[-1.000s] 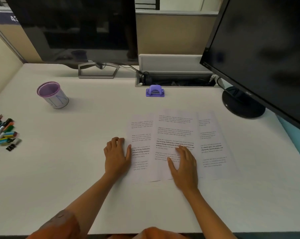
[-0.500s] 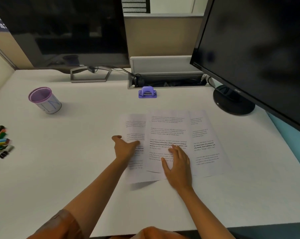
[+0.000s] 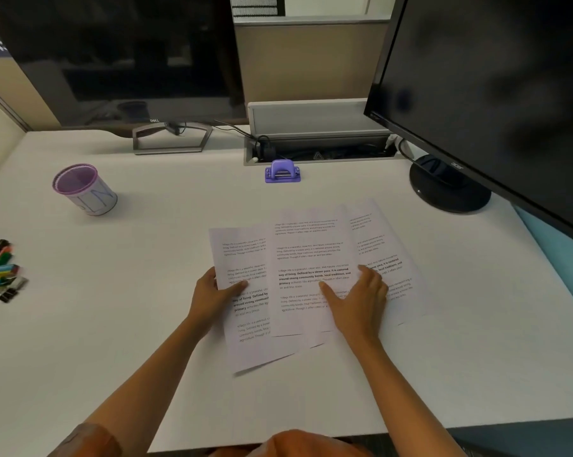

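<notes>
Three printed sheets lie overlapped on the white desk (image 3: pixel 130 324). The left sheet (image 3: pixel 245 249) is pinched at its left edge by my left hand (image 3: pixel 212 296), thumb on top and fingers under, and its near corner is lifted and tilted. The middle sheet (image 3: pixel 311 245) lies over it, and my right hand (image 3: pixel 357 301) presses flat on it with straight fingers. The right sheet (image 3: pixel 387 255) fans out from under the middle one, partly hidden by my right hand.
A purple hole punch (image 3: pixel 282 172) sits behind the sheets. A purple mesh pen cup (image 3: pixel 84 189) stands at the left, with markers and binder clips (image 3: pixel 0 268) at the far left edge. Two monitors (image 3: pixel 496 94) and a cable tray (image 3: pixel 318 140) line the back.
My left hand went from lying flat beside the sheets to pinching the left sheet's edge and lifting it. The left sheet has tilted. My right hand stayed pressing on the papers.
</notes>
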Available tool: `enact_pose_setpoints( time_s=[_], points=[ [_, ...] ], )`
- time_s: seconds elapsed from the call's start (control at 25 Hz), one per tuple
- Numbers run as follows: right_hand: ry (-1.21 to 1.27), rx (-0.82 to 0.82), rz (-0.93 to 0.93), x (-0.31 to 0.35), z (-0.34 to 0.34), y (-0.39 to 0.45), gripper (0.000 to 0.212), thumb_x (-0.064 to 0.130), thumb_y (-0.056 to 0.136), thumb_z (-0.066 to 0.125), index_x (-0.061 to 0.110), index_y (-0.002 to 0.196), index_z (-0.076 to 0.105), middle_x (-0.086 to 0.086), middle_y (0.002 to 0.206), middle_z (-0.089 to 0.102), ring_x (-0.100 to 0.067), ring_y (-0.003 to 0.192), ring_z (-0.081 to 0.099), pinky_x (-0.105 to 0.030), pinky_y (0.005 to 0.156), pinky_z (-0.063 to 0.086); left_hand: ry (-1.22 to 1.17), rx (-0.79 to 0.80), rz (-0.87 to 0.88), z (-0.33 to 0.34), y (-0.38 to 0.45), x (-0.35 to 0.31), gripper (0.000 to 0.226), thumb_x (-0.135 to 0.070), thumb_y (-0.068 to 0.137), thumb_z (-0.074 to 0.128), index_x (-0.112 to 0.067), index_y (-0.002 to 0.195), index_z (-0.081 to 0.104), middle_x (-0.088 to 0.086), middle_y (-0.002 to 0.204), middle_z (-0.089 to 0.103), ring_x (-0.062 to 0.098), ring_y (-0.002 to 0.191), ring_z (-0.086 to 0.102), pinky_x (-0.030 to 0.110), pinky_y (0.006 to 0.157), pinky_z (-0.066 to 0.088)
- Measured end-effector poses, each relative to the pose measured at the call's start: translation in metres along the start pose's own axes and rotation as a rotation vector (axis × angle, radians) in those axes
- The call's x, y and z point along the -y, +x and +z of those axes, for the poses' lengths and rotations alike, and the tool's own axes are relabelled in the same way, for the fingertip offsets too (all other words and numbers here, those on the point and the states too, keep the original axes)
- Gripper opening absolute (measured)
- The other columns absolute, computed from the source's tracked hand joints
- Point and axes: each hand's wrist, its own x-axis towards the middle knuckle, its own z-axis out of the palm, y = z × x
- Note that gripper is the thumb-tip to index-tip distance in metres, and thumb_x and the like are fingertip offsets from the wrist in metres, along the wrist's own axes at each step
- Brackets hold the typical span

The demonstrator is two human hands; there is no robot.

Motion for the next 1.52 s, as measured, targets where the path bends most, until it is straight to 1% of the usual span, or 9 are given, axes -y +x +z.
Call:
enact_pose_setpoints(
  time_s=[0.36,0.56,0.68,0.84,0.96,1.08,1.24,1.36,1.52],
  points=[
    [-0.160,0.267,0.236,0.023,-0.010,0.036,0.100,0.050,0.061,0.088,0.009,0.133,0.033,-0.018,0.132,0.050,-0.035,0.121,0.050,-0.046,0.100,0.039,-0.009,0.052,0.014,-0.003,0.005,-0.002,0.049,-0.019,0.076,0.084,-0.016,0.119,0.061,0.001,0.108,0.074,0.019,0.084,0.076,0.040,0.073,0.063],
    [0.050,0.313,0.072,0.032,-0.004,0.032,0.100,0.026,0.059,0.093,0.015,0.136,0.030,-0.012,0.129,0.056,-0.033,0.119,0.052,-0.047,0.102,0.035,-0.035,0.098,0.069,-0.004,0.002,-0.005,0.044,-0.036,0.080,0.079,-0.027,0.119,0.062,-0.005,0.111,0.074,0.017,0.092,0.074,0.041,0.078,0.062],
    [0.194,0.414,-0.034,0.039,0.006,0.015,0.092,0.014,0.069,0.087,0.016,0.140,0.028,-0.010,0.132,0.054,-0.029,0.119,0.055,-0.046,0.101,0.046,-0.061,0.131,0.078,-0.005,0.002,-0.007,0.049,-0.048,0.080,0.075,-0.033,0.124,0.058,-0.009,0.117,0.071,0.018,0.098,0.072,0.040,0.079,0.061],
    [0.295,0.555,-0.110,0.052,0.019,-0.008,0.075,0.000,0.086,0.067,0.021,0.145,0.025,-0.006,0.139,0.053,-0.018,0.119,0.054,-0.029,0.098,0.047,-0.027,0.096,0.063,-0.006,0.002,-0.002,0.054,-0.047,0.077,0.078,-0.029,0.124,0.058,-0.006,0.116,0.071,0.019,0.098,0.072,0.042,0.082,0.061],
    [0.318,0.543,-0.150,0.052,0.017,-0.007,0.069,0.015,0.087,0.071,0.017,0.144,0.031,-0.007,0.137,0.054,-0.022,0.122,0.054,-0.037,0.102,0.048,-0.033,0.088,0.032,-0.007,0.003,0.000,0.053,-0.034,0.076,0.083,-0.022,0.122,0.059,-0.001,0.114,0.072,0.022,0.095,0.073,0.046,0.081,0.061],
    [0.230,0.373,-0.112,0.037,0.005,0.019,0.069,0.030,0.084,0.074,0.012,0.140,0.038,-0.010,0.131,0.054,-0.027,0.119,0.050,-0.046,0.100,0.046,-0.016,0.080,0.027,-0.008,0.004,0.000,0.054,-0.025,0.076,0.084,-0.018,0.123,0.058,0.001,0.115,0.071,0.021,0.096,0.073,0.043,0.081,0.061],
    [-0.042,0.138,0.072,0.001,-0.020,0.068,0.090,0.046,0.071,0.081,0.012,0.140,0.037,-0.015,0.142,0.041,-0.035,0.131,0.036,-0.049,0.108,0.030,-0.001,0.067,0.026,-0.006,0.006,0.001,0.055,-0.025,0.077,0.083,-0.018,0.125,0.056,0.001,0.117,0.070,0.022,0.096,0.072,0.039,0.078,0.062],
    [-0.163,0.149,0.211,-0.025,-0.034,0.089,0.109,0.061,0.060,0.082,0.009,0.141,0.031,-0.017,0.145,0.034,-0.037,0.133,0.032,-0.050,0.110,0.026,-0.002,0.066,0.028,-0.006,0.007,0.001,0.054,-0.023,0.078,0.082,-0.017,0.125,0.056,0.001,0.116,0.070,0.021,0.095,0.072,0.035,0.074,0.062],
    [-0.192,0.147,0.258,-0.034,-0.040,0.099,0.107,0.063,0.061,0.081,0.007,0.138,0.032,-0.017,0.141,0.036,-0.037,0.130,0.036,-0.054,0.106,0.033,-0.009,0.073,0.030,-0.006,0.007,0.002,0.051,-0.020,0.079,0.081,-0.017,0.123,0.056,0.001,0.115,0.070,0.023,0.094,0.072,0.034,0.072,0.062]
  ],
)
